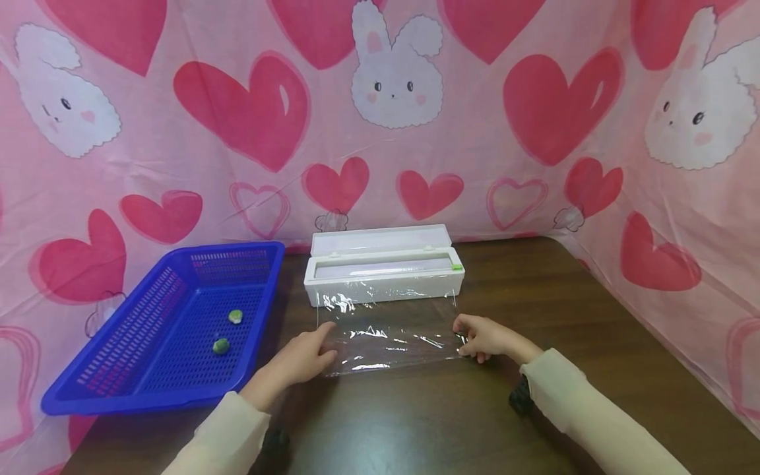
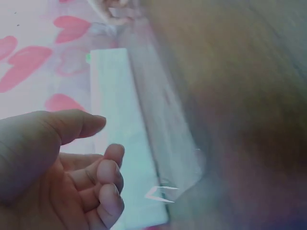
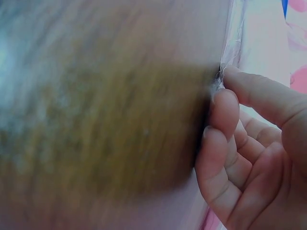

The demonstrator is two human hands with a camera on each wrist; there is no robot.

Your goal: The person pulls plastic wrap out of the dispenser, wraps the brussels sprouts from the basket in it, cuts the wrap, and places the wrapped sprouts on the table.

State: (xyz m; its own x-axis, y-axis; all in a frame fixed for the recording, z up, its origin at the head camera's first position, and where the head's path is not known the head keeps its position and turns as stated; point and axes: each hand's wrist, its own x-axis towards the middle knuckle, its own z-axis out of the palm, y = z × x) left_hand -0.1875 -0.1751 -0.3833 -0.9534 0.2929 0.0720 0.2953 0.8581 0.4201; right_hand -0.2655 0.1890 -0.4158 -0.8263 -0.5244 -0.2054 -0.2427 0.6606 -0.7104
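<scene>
A sheet of clear plastic wrap [image 1: 380,336] stretches forward over the table from a white wrap dispenser box [image 1: 386,291], whose lid [image 1: 380,241] is raised. At the sheet's right front corner, my right hand [image 1: 485,338] pinches the film edge between thumb and fingers; the right wrist view shows the gathered film [image 3: 230,48] at the fingertips [image 3: 225,105]. Beside the left edge of the sheet is my left hand [image 1: 301,357]. In the left wrist view, the left thumb [image 2: 81,123] stands apart from the loosely bent fingers, and nothing lies between them.
To the left, a blue plastic basket [image 1: 160,404] holds two small green-and-white pieces [image 1: 221,346]. A green slider [image 1: 456,267] sits at the dispenser's right end. The brown wooden table [image 1: 415,429] backs onto a pink curtain [image 1: 368,145] with hearts and rabbits.
</scene>
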